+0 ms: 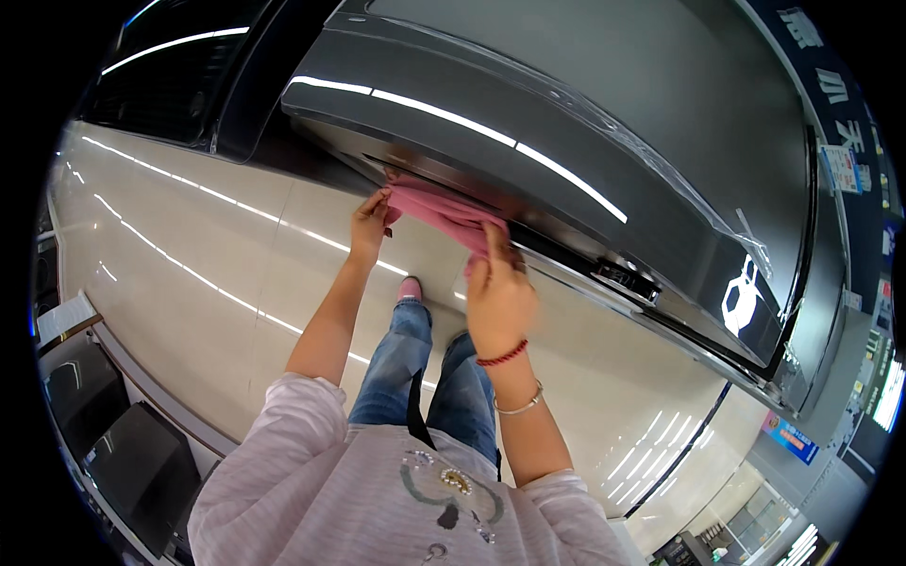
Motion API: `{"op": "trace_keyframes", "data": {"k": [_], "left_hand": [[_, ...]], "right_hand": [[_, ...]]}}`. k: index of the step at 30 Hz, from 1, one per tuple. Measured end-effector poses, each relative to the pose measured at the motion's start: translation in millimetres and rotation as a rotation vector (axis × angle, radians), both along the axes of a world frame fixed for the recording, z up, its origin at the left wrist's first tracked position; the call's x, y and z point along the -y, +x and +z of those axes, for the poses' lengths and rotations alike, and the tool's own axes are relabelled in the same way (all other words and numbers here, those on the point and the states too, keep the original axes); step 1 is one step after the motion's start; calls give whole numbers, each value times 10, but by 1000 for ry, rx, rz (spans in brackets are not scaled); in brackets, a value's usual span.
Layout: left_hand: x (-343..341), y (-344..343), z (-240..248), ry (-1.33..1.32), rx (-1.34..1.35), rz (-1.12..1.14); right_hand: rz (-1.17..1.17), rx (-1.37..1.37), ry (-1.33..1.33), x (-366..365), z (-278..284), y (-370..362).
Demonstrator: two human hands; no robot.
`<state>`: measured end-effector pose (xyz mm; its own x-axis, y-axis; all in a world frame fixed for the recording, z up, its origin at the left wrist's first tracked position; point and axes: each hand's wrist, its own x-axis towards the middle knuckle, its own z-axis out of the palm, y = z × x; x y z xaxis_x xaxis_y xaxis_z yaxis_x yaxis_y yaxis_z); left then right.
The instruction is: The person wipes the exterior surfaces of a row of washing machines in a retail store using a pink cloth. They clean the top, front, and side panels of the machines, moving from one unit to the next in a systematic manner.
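- Head view: the left hand (370,219) pinches one end of one pink cloth (442,215), and the right hand (497,297) grips its other end; the cloth lies against the lower edge of a dark grey appliance (604,113), at 12 o'clock from the person.
- One white sticker (742,300) sits on the appliance front at 3 o'clock.
- One small rectangular white and blue label (839,168) hangs at 2 o'clock.
- One blue sign (791,438) stands at 4 o'clock.
- The right wrist wears two bracelets, one red (502,356), one silver (521,404).
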<state>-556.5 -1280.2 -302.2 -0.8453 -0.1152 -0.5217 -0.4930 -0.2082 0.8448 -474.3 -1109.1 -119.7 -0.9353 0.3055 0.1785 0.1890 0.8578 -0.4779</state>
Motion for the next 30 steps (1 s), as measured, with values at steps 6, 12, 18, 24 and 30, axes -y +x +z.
{"op": "trace_keyframes", "data": {"k": [6, 12, 18, 24, 30], "left_hand": [[371, 157, -878, -667, 16, -503], [1130, 1393, -1671, -834, 146, -1093], [1338, 1983, -1003, -611, 541, -825], [1057, 1894, -795, -833, 292, -735], [635, 1757, -795, -805, 77, -563]], "right_hand": [[228, 379, 9, 770, -618, -394], [356, 1213, -169, 575, -1721, 224], [63, 1153, 64, -108, -2151, 1373], [41, 923, -168, -430, -2040, 1606], [-378, 685, -1097, -456, -1607, 1441]]}}
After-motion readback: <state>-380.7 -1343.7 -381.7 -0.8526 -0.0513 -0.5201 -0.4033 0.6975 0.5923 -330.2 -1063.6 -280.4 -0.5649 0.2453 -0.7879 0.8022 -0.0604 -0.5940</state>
